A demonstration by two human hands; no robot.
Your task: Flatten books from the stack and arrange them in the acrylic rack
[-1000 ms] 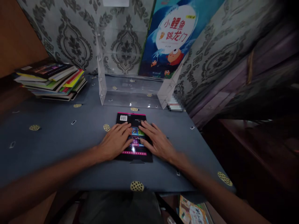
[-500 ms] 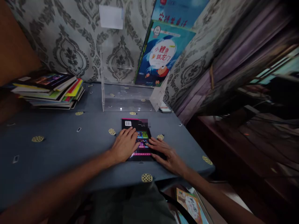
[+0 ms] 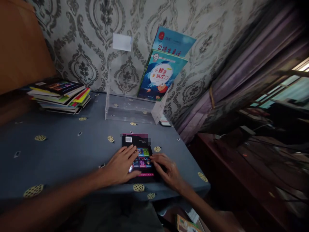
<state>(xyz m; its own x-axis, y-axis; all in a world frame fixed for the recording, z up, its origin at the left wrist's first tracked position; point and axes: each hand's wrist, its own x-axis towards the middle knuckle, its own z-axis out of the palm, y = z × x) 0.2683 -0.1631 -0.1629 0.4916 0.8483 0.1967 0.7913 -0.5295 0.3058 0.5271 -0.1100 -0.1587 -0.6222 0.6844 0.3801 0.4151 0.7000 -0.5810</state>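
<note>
A black book (image 3: 145, 162) with small colourful pictures and a barcode lies flat near the table's front edge. My left hand (image 3: 122, 164) rests flat across its left part, fingers spread and thumb over the lower pink strip. At the book's right edge, my right hand (image 3: 169, 169) has its fingers bent, with thumb and fingertips close together on the cover's edge. Behind the book stands a clear acrylic rack (image 3: 130, 117), which holds a blue picture book (image 3: 161, 75) and another blue book (image 3: 173, 42) at its right side.
A pile of books (image 3: 60, 93) sits at the back left of the patterned blue table (image 3: 60, 145). A purple curtain (image 3: 205, 100) hangs at the right. Below the front edge, another book (image 3: 185, 225) partly shows. Cables lie on the dark red surface at right.
The view has tilted up, showing more wall. My right hand's fingers have drawn together at the book's right edge. My left hand stays flat on the cover, its thumb now lower.
</note>
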